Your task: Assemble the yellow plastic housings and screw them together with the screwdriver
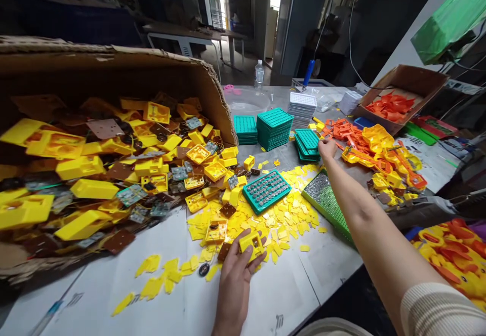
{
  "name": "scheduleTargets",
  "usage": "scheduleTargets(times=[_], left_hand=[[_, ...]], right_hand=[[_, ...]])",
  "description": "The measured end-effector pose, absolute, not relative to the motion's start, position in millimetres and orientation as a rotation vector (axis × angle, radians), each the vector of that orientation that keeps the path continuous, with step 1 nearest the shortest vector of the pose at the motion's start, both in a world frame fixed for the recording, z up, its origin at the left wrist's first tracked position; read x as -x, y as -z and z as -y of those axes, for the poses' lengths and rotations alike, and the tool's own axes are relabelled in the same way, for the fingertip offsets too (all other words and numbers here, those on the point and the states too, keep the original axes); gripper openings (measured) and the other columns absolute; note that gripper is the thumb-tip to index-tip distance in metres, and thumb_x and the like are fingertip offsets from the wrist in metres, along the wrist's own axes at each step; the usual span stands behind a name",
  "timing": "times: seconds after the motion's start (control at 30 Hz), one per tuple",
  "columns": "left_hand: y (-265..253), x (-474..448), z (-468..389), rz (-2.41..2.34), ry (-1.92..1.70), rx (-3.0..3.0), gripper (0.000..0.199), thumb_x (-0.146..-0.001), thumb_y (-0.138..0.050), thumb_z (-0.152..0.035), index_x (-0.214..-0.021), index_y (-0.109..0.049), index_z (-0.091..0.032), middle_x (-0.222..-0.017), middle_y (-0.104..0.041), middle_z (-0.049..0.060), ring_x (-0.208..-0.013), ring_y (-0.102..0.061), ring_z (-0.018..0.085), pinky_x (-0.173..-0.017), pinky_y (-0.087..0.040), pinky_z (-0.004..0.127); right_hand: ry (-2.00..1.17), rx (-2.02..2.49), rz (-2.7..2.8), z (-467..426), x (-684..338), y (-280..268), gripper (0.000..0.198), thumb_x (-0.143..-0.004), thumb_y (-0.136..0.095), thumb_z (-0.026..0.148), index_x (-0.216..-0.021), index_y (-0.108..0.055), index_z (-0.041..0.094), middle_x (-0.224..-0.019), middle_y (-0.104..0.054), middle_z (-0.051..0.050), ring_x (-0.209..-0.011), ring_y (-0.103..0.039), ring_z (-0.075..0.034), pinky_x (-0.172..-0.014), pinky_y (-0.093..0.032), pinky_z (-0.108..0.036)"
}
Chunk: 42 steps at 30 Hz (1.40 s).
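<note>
Dozens of yellow casings [87, 167] are heaped at the left, spilling out of a big cardboard box [182, 73], so I'd guess there's loads left to do. A loose black disc [204, 269] lies on the near part of the table [281, 285]. Just right of it, the left hand [233, 273] has one yellow casing [251, 245] held between thumb and fingers, over a scatter of flat yellow pieces [299, 202]. Its face with the square opening points up toward the wearer; fingers hide part of it, so I can't call the long axis. That one looks opened up but (my read) not finished. Further right and farther off, a teal tray [248, 199] is packed with round metal pieces [268, 190], its long axis running near-left to far-right, so that bit looks done. The right hand [327, 149] is at the edge of a teal tray stack [307, 138], fingers bunched narrow; can't tell if they're gripping anything. Right of that sit orange parts [341, 131].
</note>
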<state>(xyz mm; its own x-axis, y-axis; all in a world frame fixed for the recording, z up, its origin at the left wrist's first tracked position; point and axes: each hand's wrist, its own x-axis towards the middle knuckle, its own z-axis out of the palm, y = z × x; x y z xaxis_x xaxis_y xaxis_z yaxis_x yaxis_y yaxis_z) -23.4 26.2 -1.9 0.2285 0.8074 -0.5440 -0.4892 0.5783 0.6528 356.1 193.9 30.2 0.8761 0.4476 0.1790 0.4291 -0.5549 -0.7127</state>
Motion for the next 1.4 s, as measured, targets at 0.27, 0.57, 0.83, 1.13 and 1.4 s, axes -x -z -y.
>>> scheduleTargets(times=[0.27,0.57,0.83,1.13,1.4], left_hand=[[1,25,-23,-0.969,-0.925,-0.412,0.045,-0.073,-0.072,-0.029,-0.114,-0.056,-0.019,-0.107,-0.07,0.008,-0.106,-0.066,0.024,-0.084,-0.056,0.034],[-3,18,-18,-0.968,-0.919,-0.422,0.039,-0.072,-0.071,-0.028,-0.108,-0.059,-0.019,-0.104,-0.07,0.007,-0.105,-0.067,0.025,-0.083,-0.055,0.033],[-5,9,-8,-0.927,-0.845,-0.337,0.036,-0.073,-0.068,-0.022,-0.108,-0.059,-0.017,-0.11,-0.07,0.011,-0.099,-0.069,0.026,-0.078,-0.057,0.033],[-6,-2,-2,-0.948,-0.841,-0.354,0.039,-0.076,-0.067,-0.022,-0.114,-0.058,-0.017,-0.107,-0.071,0.011,-0.1,-0.069,0.027,-0.082,-0.056,0.037],[-7,-13,-3,-0.946,-0.908,-0.3,0.034,-0.076,-0.066,-0.021,-0.109,-0.063,-0.016,-0.111,-0.069,0.009,-0.101,-0.068,0.025,-0.09,-0.054,0.04]], right_hand=[[0.131,2.389,0.776,-192,-348,-41,0.026,-0.089,-0.053,0.031,-0.107,-0.065,0.016,-0.123,-0.057,-0.013,-0.12,-0.048,-0.028,-0.102,-0.035,-0.049],[-0.105,1.963,1.745,-156,-264,-50,0.032,-0.09,-0.044,0.027,-0.105,-0.07,0.016,-0.109,-0.065,-0.011,-0.105,-0.054,-0.025,-0.093,-0.037,-0.04],[-0.333,1.767,2.17,-102,-211,-20,0.017,-0.087,-0.06,0.026,-0.094,-0.075,0.026,-0.089,-0.068,-0.003,-0.083,-0.054,-0.018,-0.08,-0.039,-0.032],[-0.225,1.825,2.227,-107,-215,-20,0.016,-0.085,-0.06,0.025,-0.09,-0.075,0.023,-0.088,-0.068,-0.005,-0.085,-0.053,-0.023,-0.072,-0.039,-0.034],[-0.803,1.407,1.747,-52,-190,-21,0.009,-0.079,-0.069,0.03,-0.078,-0.069,0.021,-0.077,-0.068,-0.001,-0.073,-0.06,-0.016,-0.068,-0.045,-0.031]])
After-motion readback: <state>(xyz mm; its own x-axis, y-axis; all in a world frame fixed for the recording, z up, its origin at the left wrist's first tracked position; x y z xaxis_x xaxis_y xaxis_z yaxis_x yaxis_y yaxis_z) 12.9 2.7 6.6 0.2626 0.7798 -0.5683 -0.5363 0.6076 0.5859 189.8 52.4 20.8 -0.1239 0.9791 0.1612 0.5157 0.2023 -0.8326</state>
